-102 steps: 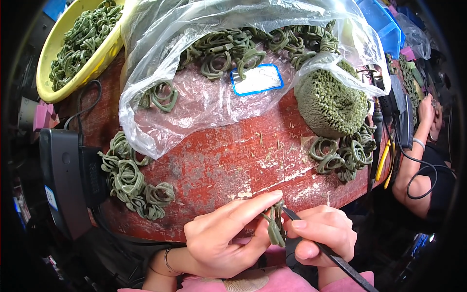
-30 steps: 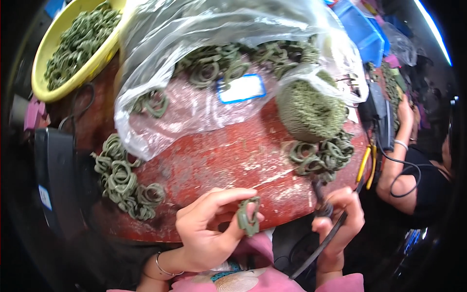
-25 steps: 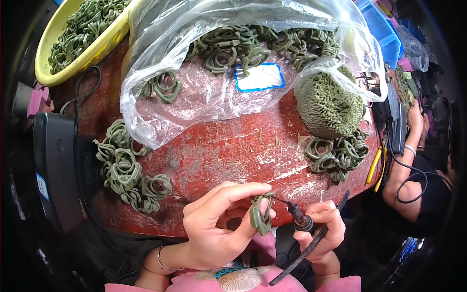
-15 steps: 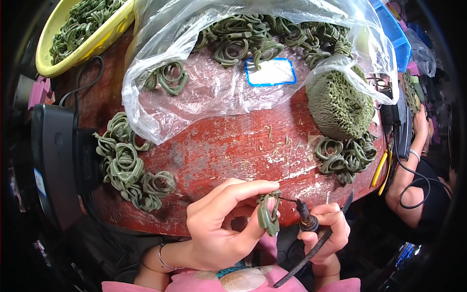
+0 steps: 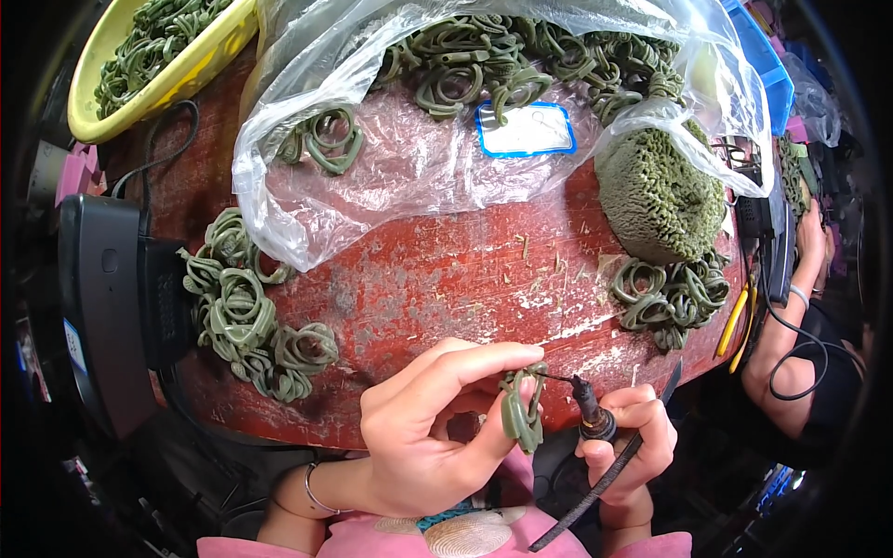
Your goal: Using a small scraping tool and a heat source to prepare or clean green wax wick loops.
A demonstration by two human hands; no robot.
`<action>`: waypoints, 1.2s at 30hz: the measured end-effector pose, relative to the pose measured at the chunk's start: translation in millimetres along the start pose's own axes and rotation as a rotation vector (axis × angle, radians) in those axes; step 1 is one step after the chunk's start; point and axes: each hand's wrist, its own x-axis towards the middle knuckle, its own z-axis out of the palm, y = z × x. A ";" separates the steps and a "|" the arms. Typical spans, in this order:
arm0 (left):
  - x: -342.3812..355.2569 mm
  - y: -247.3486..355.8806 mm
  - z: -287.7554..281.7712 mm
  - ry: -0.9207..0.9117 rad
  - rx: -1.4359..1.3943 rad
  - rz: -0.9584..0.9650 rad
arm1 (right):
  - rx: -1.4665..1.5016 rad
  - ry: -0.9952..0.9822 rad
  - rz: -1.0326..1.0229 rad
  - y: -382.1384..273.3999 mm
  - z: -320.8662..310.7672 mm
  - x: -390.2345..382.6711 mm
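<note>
My left hand pinches a small green ring-shaped piece between thumb and fingers. My right hand grips a black pen-like tool with a thin wire tip at the top of the piece; it also holds a long dark flat blade slanting across the fingers. Piles of similar green rings lie at left and right on the worn red table. A rough green lump stands at right, partly under a clear plastic bag, which has more rings and a blue-bordered label on it.
A yellow basket of rings is upper left, a black box at left. A blue tray, cables and yellow-handled pliers are at right, beside a co-worker's arm.
Earlier the blade was at the piece; now the pen tool's tip is there, my right hand having turned. Over the last second the view shifted slightly, both hands still gripping.
</note>
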 end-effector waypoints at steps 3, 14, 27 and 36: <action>0.3 -0.2 -0.3 -0.001 -0.003 0.004 | 0.015 0.007 0.022 -0.1 0.7 -1.4; 0.4 -0.9 -0.9 -0.001 0.013 0.032 | 0.074 0.048 0.052 3.9 2.2 -5.6; -0.8 -1.2 0.2 0.010 0.010 0.029 | 0.074 0.048 0.076 3.7 2.4 -7.0; 0.8 -5.1 3.3 0.085 0.001 0.073 | 0.094 0.060 0.084 3.8 1.3 -5.5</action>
